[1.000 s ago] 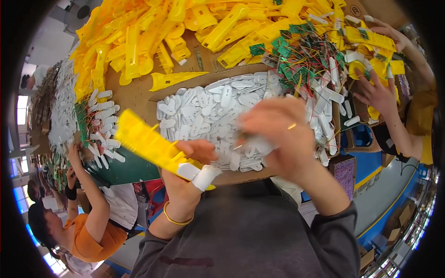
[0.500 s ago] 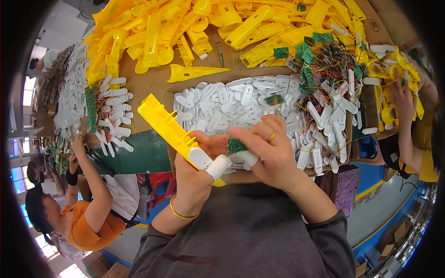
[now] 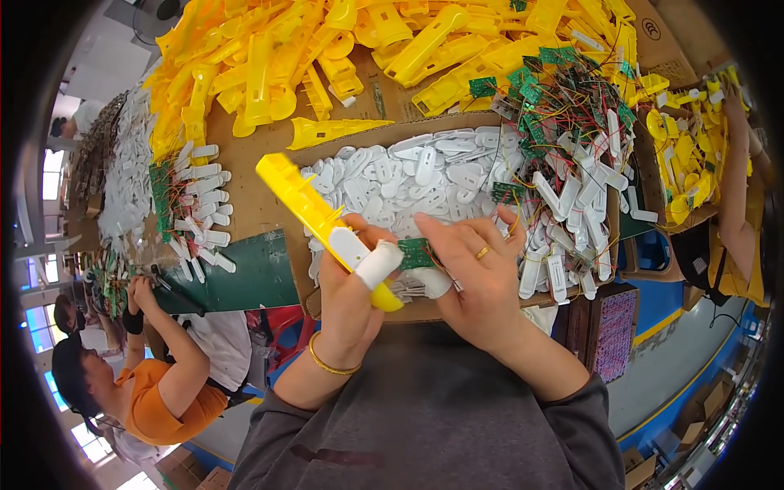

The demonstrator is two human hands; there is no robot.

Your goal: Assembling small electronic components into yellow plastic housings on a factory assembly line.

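- Two bare hands work at the centre of the frame, close together over an open brown cardboard box [image 3: 299, 269]
- The left hand [image 3: 347, 298] grips a long yellow plastic housing [image 3: 298, 196], ribbed along its inner side, which slants from the upper left down to the right, its lower end showing below the thumb
- A smooth white plastic piece with a rounded end [image 3: 349, 247] sits on the housing, just beside the left thumb, which is wrapped in white tape [image 3: 380, 263]
- The right hand [image 3: 480, 282] pinches a small rectangular green circuit board [image 3: 415, 253] between thumb and fingers; whether the left fingers also touch it, I cannot tell
- Another green board [image 3: 508, 193] lies just above the right fingers; contact with them is unclear
- Many flat white oval plastic pieces [image 3: 384, 184] fill the box behind the hands
- Green boards tangled with red and dark wires [image 3: 563, 98], and long white plastic parts [image 3: 572, 196], are heaped at the box's right side
- Glossy yellow plastic shells [image 3: 278, 65] are piled across the top of the frame
- One person in an orange top [image 3: 163, 400] is at lower left; another person's arm [image 3: 739, 180] shows at the right edge
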